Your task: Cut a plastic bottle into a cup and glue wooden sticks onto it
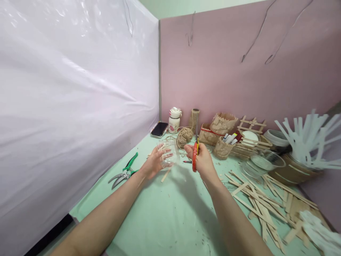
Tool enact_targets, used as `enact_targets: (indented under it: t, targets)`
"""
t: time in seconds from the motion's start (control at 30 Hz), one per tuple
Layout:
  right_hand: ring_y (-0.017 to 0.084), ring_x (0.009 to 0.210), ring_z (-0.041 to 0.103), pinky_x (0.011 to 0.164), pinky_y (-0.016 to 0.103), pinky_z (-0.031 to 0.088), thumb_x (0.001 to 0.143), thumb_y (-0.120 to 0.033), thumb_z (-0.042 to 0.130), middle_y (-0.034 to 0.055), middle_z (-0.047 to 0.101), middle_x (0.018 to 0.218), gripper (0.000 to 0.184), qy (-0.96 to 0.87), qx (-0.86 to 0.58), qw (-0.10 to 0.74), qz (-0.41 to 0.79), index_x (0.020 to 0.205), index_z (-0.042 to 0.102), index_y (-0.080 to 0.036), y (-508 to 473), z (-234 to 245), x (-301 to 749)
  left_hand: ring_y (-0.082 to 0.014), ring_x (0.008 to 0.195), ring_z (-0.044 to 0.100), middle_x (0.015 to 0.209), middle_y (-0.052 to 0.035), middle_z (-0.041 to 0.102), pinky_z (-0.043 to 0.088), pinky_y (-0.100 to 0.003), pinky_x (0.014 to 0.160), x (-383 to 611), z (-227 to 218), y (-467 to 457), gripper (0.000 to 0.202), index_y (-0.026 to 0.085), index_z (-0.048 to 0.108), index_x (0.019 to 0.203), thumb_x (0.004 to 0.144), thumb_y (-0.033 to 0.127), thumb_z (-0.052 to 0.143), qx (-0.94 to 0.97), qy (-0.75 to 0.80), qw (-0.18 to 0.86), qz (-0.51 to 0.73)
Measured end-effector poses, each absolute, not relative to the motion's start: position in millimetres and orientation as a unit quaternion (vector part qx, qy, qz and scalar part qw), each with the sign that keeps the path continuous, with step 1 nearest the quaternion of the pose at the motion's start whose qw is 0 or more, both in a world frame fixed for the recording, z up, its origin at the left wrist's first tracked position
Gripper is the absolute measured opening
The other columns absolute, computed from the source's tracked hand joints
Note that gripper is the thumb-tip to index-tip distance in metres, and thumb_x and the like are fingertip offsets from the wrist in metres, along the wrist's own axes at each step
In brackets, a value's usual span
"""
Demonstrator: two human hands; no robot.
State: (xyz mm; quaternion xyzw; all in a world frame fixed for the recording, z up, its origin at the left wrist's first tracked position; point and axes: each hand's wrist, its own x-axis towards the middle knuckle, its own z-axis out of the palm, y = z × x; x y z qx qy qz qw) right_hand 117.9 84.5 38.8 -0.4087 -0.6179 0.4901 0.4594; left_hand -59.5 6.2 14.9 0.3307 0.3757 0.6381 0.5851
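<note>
My left hand (154,161) is wrapped around a clear plastic cup (170,153), held a little above the green tabletop, with the fingers showing through its wall. In my right hand (204,160) is a pair of scissors with red-orange handles (195,158); the blades point up and away from me. A small gap separates the scissors from the cup. Below the cup lies a single wooden craft stick (165,175). A dark pen (187,162) rests between the two hands. Behind them sits a ball of jute twine (184,136).
Green-handled pruning shears (125,173) lie at left. A phone (159,129), white bottle (174,120) and twine spool (194,119) stand at the back. Rightward are decorated baskets (222,122), clear plastic containers (266,160), white strips (309,138) and many loose craft sticks (259,199).
</note>
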Motion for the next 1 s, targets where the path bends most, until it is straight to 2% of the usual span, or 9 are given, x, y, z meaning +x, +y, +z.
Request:
enact_targets:
  t: [0.13, 0.23, 0.37, 0.47, 0.57, 0.67, 0.83, 1.0]
  targets:
    - [0.022, 0.091, 0.065, 0.082, 0.037, 0.052, 0.066, -0.059, 0.07, 0.0057, 0.068, 0.101, 0.046, -0.6, -0.381, 0.449, 0.541, 0.088, 0.054, -0.022, 83, 36, 115, -0.029, 0.122, 0.046, 0.129, -0.0095, 0.047, 0.048, -0.051, 0.093, -60, 15, 5, 0.059, 0.03, 0.049, 0.123, 0.072, 0.05, 0.07, 0.344, 0.363, 0.59, 0.633]
    - [0.024, 0.097, 0.064, 0.086, 0.041, 0.05, 0.066, -0.058, 0.072, 0.0087, 0.067, 0.11, 0.048, -0.603, -0.369, 0.432, 0.56, 0.09, 0.054, -0.021, 79, 36, 112, -0.0299, 0.125, 0.042, 0.132, -0.0096, 0.043, 0.048, -0.052, 0.093, -59, 13, 5, 0.065, 0.03, 0.045, 0.127, 0.07, 0.049, 0.071, 0.366, 0.367, 0.564, 0.642]
    - [0.026, 0.107, 0.061, 0.09, 0.043, 0.049, 0.063, -0.052, 0.077, 0.0118, 0.064, 0.12, 0.049, -0.595, -0.331, 0.435, 0.589, 0.093, 0.053, -0.021, 73, 39, 108, -0.0288, 0.129, 0.038, 0.135, -0.0104, 0.037, 0.044, -0.046, 0.097, -57, 5, 9, 0.084, 0.031, 0.031, 0.131, 0.063, 0.039, 0.08, 0.429, 0.451, 0.416, 0.662]
    - [0.027, 0.117, 0.056, 0.096, 0.044, 0.045, 0.056, -0.043, 0.083, 0.011, 0.061, 0.125, 0.054, -0.596, -0.297, 0.458, 0.589, 0.095, 0.053, -0.023, 71, 35, 102, -0.0283, 0.132, 0.034, 0.137, -0.0124, 0.033, 0.041, -0.042, 0.1, -54, -2, 10, 0.095, 0.029, 0.023, 0.132, 0.059, 0.035, 0.083, 0.463, 0.514, 0.313, 0.651]
    - [0.026, 0.113, 0.057, 0.097, 0.044, 0.044, 0.054, -0.041, 0.084, 0.0096, 0.061, 0.123, 0.059, -0.619, -0.319, 0.477, 0.536, 0.102, 0.053, -0.024, 67, 27, 94, -0.028, 0.134, 0.032, 0.137, -0.0135, 0.031, 0.036, -0.043, 0.104, -49, -5, 9, 0.097, 0.028, 0.02, 0.132, 0.059, 0.036, 0.083, 0.468, 0.542, 0.261, 0.648]
    - [0.026, 0.107, 0.059, 0.091, 0.042, 0.047, 0.056, -0.043, 0.082, 0.0094, 0.063, 0.114, 0.064, -0.637, -0.372, 0.482, 0.473, 0.109, 0.052, -0.023, 61, 21, 88, -0.0288, 0.134, 0.031, 0.137, -0.0147, 0.032, 0.029, -0.044, 0.108, -43, -6, 7, 0.097, 0.027, 0.02, 0.132, 0.058, 0.036, 0.083, 0.471, 0.563, 0.227, 0.64]
    - [0.024, 0.105, 0.059, 0.091, 0.04, 0.046, 0.059, -0.039, 0.081, 0.0091, 0.062, 0.114, 0.062, -0.626, -0.373, 0.502, 0.466, 0.11, 0.051, -0.021, 56, 19, 85, -0.0282, 0.136, 0.03, 0.141, -0.0158, 0.029, 0.029, -0.043, 0.109, -39, -7, 6, 0.095, 0.026, 0.02, 0.131, 0.06, 0.036, 0.082, 0.491, 0.554, 0.231, 0.632]
    - [0.024, 0.115, 0.057, 0.095, 0.04, 0.046, 0.061, -0.039, 0.08, 0.0102, 0.061, 0.123, 0.054, -0.598, -0.323, 0.502, 0.535, 0.103, 0.051, -0.022, 68, 27, 97, -0.0289, 0.135, 0.034, 0.145, -0.0138, 0.027, 0.036, -0.043, 0.104, -53, 2, 7, 0.091, 0.029, 0.023, 0.136, 0.065, 0.043, 0.078, 0.456, 0.534, 0.316, 0.638]
